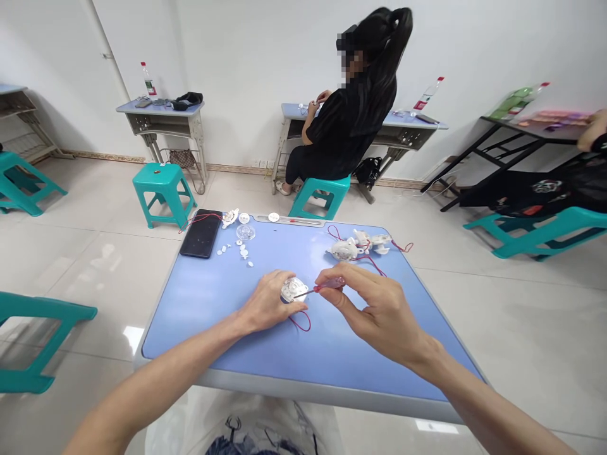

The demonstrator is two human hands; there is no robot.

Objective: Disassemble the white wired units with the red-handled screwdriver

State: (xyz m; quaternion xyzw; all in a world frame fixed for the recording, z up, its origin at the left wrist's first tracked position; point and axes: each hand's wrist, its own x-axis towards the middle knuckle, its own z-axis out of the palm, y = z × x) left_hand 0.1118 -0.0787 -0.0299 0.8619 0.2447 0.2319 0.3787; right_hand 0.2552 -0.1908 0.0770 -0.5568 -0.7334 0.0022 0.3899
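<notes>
My left hand (271, 299) is closed around the edge of a small white plastic housing (294, 289), holding it on the blue desk (237, 341). A red cord (303, 323) loops out from under that housing. In my right hand (367, 300) is a screwdriver (329, 285) with a pinkish-red handle, pinched between thumb and fingers. Its thin shaft slants down to the left, and the tip meets the housing's face near its lower edge. Whether the tip sits in a screw is too small to tell.
A black phone (202, 234) lies at the desk's far left. Beside it are a clear round cover (245, 232) and several small white parts (243, 250). Several white housings with red cords (344, 249) cluster at the far right. A person in black (351, 120) sits beyond, near green stools (164, 183).
</notes>
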